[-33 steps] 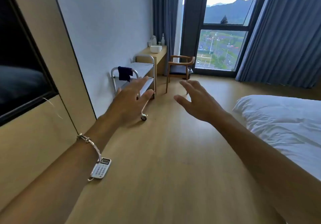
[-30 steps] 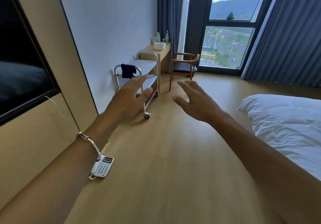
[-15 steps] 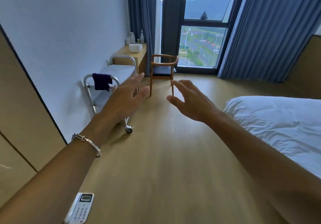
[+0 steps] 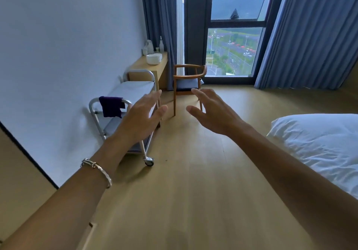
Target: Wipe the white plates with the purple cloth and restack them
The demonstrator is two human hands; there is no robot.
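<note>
A stack of white plates (image 4: 154, 58) sits far off on a wooden desk (image 4: 149, 66) against the left wall by the window. The purple cloth (image 4: 111, 106) hangs over the near handle of a metal trolley (image 4: 124, 118) that stands along the wall, closer to me. My left hand (image 4: 142, 118) is stretched out in front, fingers spread, holding nothing, a little right of the cloth and in front of the trolley. My right hand (image 4: 210, 112) is also out and open, empty, beside it.
A wooden armchair (image 4: 188, 83) stands by the desk in front of the window. A bed with white bedding (image 4: 319, 145) fills the right side. Bottles and a kettle (image 4: 149, 46) stand at the back of the desk. Wooden floor (image 4: 186, 182) lies between me and the trolley.
The trolley, desk and chair have grown larger and nearer in view. The white phone at the lower left has slipped out of sight. Both hands stay outstretched and open.
</note>
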